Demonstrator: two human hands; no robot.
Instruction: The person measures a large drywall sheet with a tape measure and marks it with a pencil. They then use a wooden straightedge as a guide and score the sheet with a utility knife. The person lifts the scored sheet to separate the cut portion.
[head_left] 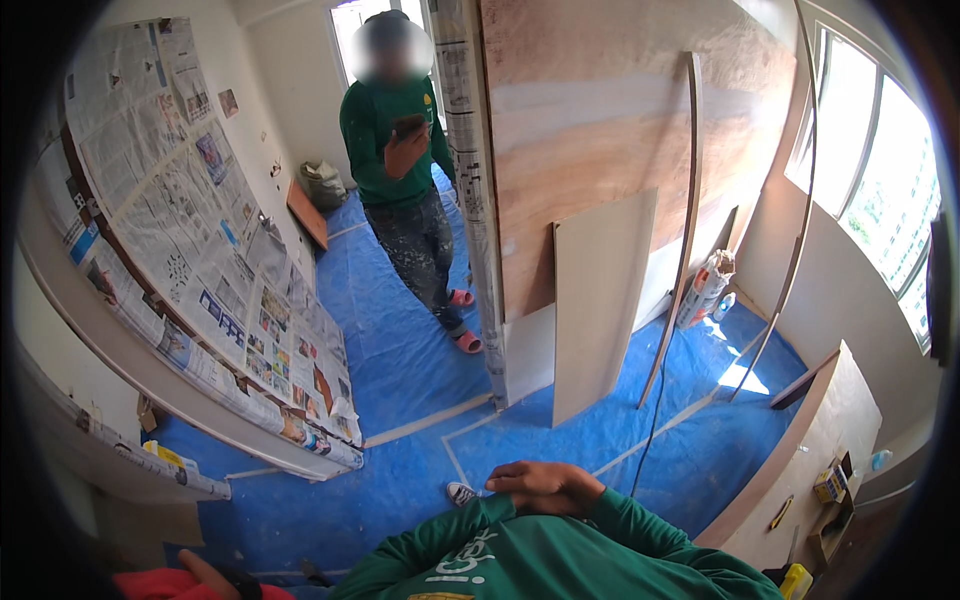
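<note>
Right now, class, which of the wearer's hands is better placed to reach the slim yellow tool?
Likely the right hand: it seems to rest over the left hand, and the slim yellow tool lies on the wooden panel to the person's right.

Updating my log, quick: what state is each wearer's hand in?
Left hand: mostly hidden beneath the right; open or closed can't be told.
Right hand: laid over the left; no object visible, grip can't be told.

At ten o'clock, matt, creased newspaper is seen. Glossy, wrinkled plastic sheeting is spread at seven; at six, the sweater is made of matt cloth
</note>
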